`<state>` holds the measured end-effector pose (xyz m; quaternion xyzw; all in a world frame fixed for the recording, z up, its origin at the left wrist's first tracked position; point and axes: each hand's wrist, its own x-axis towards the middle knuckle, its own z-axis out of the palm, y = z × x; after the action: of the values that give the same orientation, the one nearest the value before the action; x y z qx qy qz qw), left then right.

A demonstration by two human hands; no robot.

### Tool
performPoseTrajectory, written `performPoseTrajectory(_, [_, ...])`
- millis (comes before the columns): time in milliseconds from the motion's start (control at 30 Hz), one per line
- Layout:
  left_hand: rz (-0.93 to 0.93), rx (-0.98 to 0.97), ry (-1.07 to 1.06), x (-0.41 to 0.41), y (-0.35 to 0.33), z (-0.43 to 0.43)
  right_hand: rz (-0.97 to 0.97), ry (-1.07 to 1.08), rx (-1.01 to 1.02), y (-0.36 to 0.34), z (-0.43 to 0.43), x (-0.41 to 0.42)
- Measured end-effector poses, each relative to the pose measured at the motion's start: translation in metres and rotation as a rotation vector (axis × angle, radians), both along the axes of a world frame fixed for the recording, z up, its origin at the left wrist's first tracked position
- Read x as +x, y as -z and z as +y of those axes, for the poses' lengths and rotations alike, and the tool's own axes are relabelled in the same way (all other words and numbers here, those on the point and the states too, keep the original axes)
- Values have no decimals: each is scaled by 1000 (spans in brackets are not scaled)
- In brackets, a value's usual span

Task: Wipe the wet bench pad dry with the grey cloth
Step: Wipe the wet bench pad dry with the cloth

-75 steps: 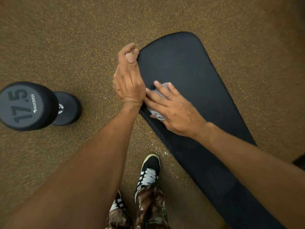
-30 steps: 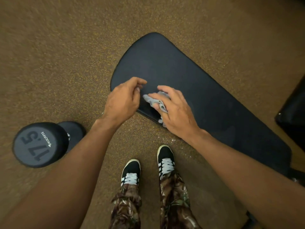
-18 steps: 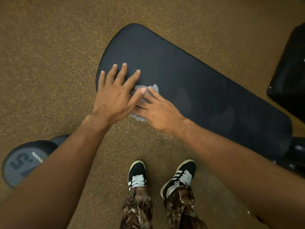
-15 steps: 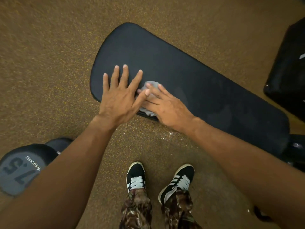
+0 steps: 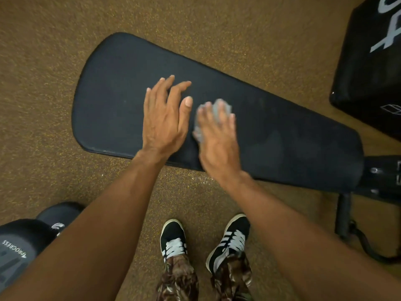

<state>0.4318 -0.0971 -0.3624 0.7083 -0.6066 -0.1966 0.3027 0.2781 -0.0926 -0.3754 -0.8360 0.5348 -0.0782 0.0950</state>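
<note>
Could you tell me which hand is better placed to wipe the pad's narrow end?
Right hand: presses the grey cloth on the bench pad, nearer that end; left hand lies bare.

We see the bench pad point(image 5: 121, 94) as matt black, fine-grained, w/ darker dull patches. To us the grey cloth point(image 5: 220, 105) looks soft, crumpled fabric. Floor point(image 5: 43, 61): rough, speckled. Dumbbell point(image 5: 21, 242) head matt; box point(image 5: 373, 72) slightly glossy.
</note>
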Motion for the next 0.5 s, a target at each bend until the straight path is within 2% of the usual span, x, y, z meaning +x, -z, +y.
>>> performPoseTrajectory(133, [62, -98, 40, 2, 10, 2, 70, -350, -38, -2, 29, -9])
performPoseTrajectory(233, [-19, -132, 79, 2, 10, 1, 199, -481, -86, -6, 35, -61])
performPoseTrajectory(300, [-82, -138, 129, -6, 8, -1, 239, -360, -89, -6, 31, -107])
performPoseTrajectory(400, [-81, -129, 200, -28, 5, -4, 261, -89, -39, -12, 18, -167])
performPoseTrajectory(500, [-77, -107, 240, -56, 5, -3, 207, 212, 60, -14, 6, -177])
